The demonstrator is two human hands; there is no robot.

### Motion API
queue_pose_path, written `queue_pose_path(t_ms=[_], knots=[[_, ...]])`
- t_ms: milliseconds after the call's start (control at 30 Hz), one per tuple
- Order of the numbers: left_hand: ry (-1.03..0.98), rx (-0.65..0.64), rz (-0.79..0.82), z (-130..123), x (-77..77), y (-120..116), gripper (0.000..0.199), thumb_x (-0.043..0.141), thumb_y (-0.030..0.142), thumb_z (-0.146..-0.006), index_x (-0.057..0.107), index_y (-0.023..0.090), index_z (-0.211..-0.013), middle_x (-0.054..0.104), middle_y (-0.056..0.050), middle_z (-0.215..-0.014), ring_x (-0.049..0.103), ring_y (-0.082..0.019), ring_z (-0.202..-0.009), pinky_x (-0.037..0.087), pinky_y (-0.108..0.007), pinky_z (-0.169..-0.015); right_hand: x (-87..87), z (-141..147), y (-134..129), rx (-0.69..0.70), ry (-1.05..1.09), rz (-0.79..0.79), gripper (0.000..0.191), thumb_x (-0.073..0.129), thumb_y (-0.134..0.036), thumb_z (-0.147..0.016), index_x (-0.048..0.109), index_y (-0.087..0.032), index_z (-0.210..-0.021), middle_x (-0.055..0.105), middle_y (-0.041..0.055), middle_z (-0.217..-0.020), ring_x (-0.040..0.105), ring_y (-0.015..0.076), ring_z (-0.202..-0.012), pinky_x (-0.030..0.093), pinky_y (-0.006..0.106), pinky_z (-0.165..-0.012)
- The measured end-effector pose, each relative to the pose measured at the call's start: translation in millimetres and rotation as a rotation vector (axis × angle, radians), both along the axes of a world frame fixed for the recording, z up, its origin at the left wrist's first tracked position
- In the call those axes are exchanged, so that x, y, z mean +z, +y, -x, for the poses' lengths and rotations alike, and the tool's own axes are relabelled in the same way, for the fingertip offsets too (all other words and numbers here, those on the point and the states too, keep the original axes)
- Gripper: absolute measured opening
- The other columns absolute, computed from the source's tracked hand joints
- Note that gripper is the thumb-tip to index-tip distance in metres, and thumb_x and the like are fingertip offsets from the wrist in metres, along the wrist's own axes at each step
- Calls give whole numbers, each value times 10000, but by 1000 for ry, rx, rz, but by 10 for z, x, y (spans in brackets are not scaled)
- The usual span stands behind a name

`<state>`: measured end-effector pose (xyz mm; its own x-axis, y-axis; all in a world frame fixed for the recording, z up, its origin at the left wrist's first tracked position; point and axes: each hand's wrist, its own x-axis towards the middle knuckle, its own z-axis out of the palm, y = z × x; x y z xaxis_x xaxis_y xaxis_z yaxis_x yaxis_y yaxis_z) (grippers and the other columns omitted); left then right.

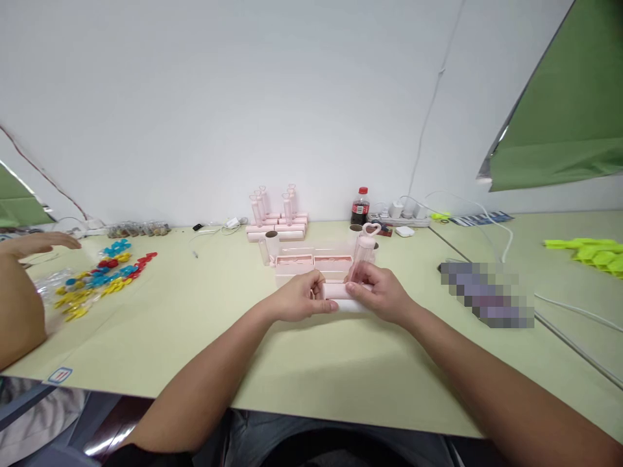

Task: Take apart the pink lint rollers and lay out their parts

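Between my hands, low over the table, is a pink box-like piece [337, 291] with a white lower part. My left hand [302, 297] grips its left end, fingers curled behind and thumb along the front. At its right end my right hand [382, 293] is closed on the piece, thumb on the front. A clear tube with a heart-shaped top [366, 245] rises upright by my right fingers; whether they hold it too I cannot tell. Just behind stand pink open boxes [294, 261] and a short cardboard roll [272, 244].
Pink pieces with heart-topped tubes [277, 227] and a cola bottle [360, 206] are near the wall. Another person's arm [22, 285] reaches over colourful parts [104, 275] at left. A blurred-out item [484, 295], cables and yellow-green pieces [596, 254] lie right.
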<state>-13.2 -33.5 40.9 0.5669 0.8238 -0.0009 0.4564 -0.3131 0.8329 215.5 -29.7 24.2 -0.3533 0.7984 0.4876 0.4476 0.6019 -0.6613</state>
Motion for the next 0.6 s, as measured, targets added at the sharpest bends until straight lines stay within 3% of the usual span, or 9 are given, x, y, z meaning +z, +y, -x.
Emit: queue_pose_path(t_ms=[233, 600], knots=[[-64, 8, 72, -24, -33, 25, 402, 768, 425, -676, 507, 189, -870, 520, 25, -811, 488, -124, -717, 370, -252, -640, 5, -10, 3, -8, -40, -35, 286, 558, -469, -837, 572, -188, -779, 620, 17, -674, 543, 144, -582, 411, 251, -545], [-100, 57, 178, -51, -52, 28, 378, 765, 322, -652, 448, 191, -812, 444, 56, -738, 426, -96, -648, 316, -230, -582, -82, 2, 43, 24, -24, -7, 316, 528, -507, -848, 578, -196, -820, 644, 26, -703, 577, 164, -604, 422, 262, -557]])
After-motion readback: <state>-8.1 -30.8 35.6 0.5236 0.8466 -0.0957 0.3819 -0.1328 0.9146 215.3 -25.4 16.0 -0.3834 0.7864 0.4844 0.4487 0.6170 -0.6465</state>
